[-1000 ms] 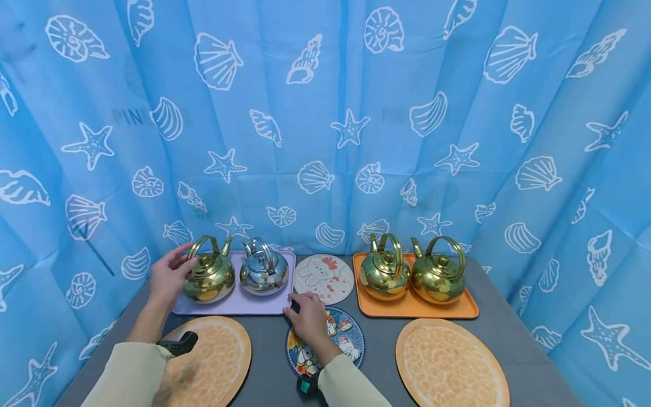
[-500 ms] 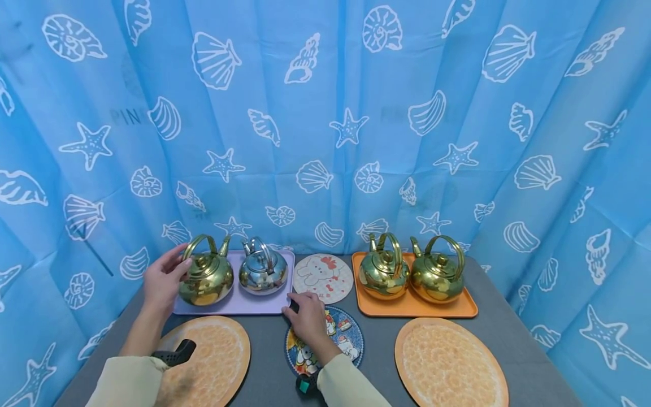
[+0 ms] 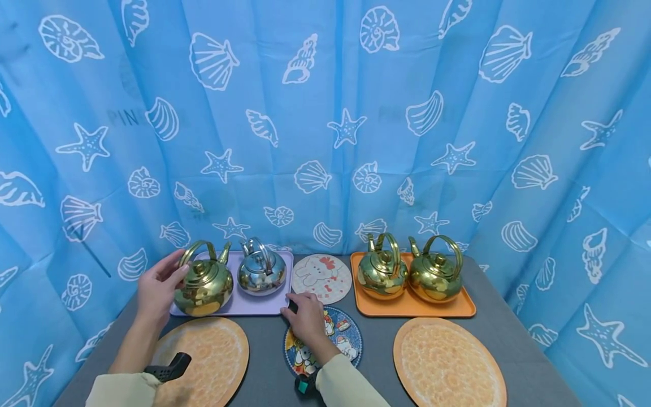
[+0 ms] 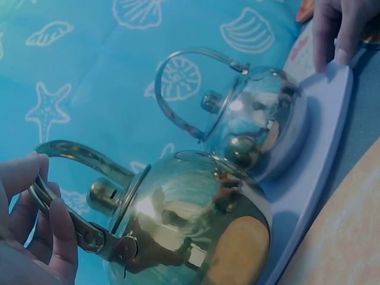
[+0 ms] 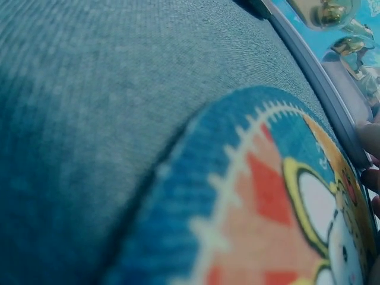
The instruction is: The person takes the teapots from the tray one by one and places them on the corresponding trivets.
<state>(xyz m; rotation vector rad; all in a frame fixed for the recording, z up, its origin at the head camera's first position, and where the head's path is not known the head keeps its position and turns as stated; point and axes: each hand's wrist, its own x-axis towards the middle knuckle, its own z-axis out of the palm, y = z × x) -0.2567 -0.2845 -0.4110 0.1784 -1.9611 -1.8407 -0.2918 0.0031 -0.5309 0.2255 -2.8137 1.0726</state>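
My left hand (image 3: 157,289) grips the arched handle of a shiny gold kettle (image 3: 205,294), fingers curled round its side. The kettle is over the left part of a lavender tray (image 3: 256,308), and its lower edge overlaps the tray's front rim in the head view. Beside it on the same tray stands a silver kettle (image 3: 261,272), handle up; the left wrist view shows the silver kettle (image 4: 255,113) just past the gold one. With thumb and fingers, my right hand (image 3: 309,321) pinches the tray's front right corner. The right wrist view catches only its fingertips (image 5: 369,138) there.
An orange tray (image 3: 417,308) at right bears two more gold kettles (image 3: 383,276). A round rabbit mat (image 3: 321,278) lies between the trays, and a blue cartoon mat (image 3: 351,328) under my right forearm. Two round tan mats (image 3: 450,362) lie in front. A blue curtain (image 3: 325,113) hangs behind.
My left hand has brought the gold kettle left and nearer to me, away from the silver kettle. My right hand stays at the tray corner.
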